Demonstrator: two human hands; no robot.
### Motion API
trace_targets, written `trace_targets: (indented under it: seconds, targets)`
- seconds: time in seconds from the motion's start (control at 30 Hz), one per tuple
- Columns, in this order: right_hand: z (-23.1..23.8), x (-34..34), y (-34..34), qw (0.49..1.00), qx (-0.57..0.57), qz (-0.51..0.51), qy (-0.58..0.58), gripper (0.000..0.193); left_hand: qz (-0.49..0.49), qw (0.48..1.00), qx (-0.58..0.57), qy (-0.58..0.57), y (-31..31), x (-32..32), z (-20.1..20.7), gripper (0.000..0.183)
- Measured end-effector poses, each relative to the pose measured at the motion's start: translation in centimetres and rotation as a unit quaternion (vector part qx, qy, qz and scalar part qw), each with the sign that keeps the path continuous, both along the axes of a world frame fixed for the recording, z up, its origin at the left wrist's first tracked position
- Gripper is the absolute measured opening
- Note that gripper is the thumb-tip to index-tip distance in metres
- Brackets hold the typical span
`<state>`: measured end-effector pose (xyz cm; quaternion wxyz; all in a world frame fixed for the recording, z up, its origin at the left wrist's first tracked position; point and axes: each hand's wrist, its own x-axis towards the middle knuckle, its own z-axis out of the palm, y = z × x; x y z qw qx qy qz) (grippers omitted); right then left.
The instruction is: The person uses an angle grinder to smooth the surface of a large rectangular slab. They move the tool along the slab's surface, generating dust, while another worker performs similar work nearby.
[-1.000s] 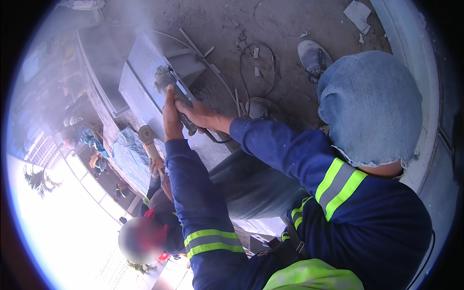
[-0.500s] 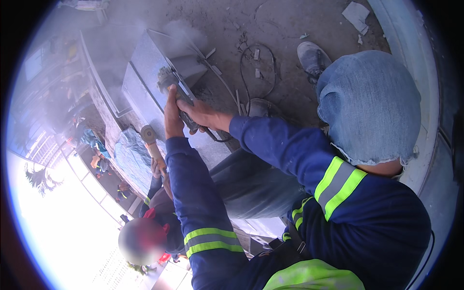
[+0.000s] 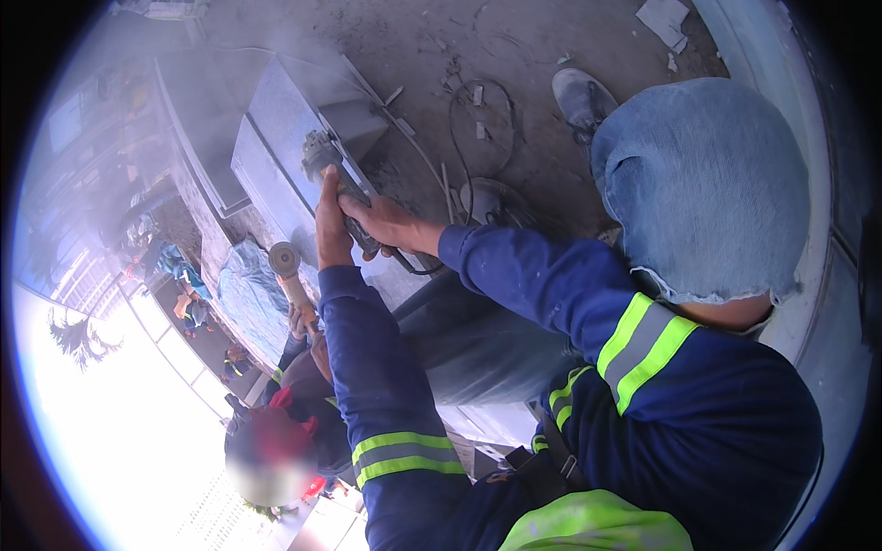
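Observation:
Both my hands are wrapped round a dusty angle grinder (image 3: 321, 152). My left hand (image 3: 332, 226) grips its body on the near side, just behind the head. Against it, my right hand (image 3: 390, 223) closes round the rear of the body, where the power cord comes out. The grinder's head lies over the edge of a pale grey slab (image 3: 285, 138), with dust hanging beyond it. Its disc is hidden, so whether it touches the slab I cannot tell.
To my left a co-worker (image 3: 299, 404) holds another grinder (image 3: 286, 262) beside a blue plastic sheet (image 3: 248, 280). A black cord (image 3: 454, 129) loops over the dusty floor, among broken pieces (image 3: 663, 20). More people (image 3: 191, 312) are farther off at the left.
The grinder and my hands have barely shifted. The view has turned slightly, moving the floor and my knee up a little. The co-worker's head and grinder have moved slightly.

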<state>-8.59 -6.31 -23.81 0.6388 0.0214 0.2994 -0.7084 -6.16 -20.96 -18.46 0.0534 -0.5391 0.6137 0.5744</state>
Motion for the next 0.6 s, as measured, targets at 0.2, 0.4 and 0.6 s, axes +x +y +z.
trace_targets:
  seconds: [0.2, 0.4, 0.6]
  targets:
    - [0.2, 0.0, 0.0, 1.000, 0.007, 0.000, 0.003, 0.061, 0.006, 1.000, -0.018, -0.013, 0.4, -0.2, 0.2, 0.066]
    - [0.0, 0.2, -0.4, 1.000, 0.021, 0.000, 0.004, 0.066, 0.016, 0.999, -0.023, -0.021, 0.1, 0.0, -0.2, 0.069]
    - [0.1, 0.7, -0.3, 0.999, 0.036, -0.024, 0.003, 0.077, 0.020, 1.000, -0.019, -0.015, -0.4, 0.7, -0.9, 0.072]
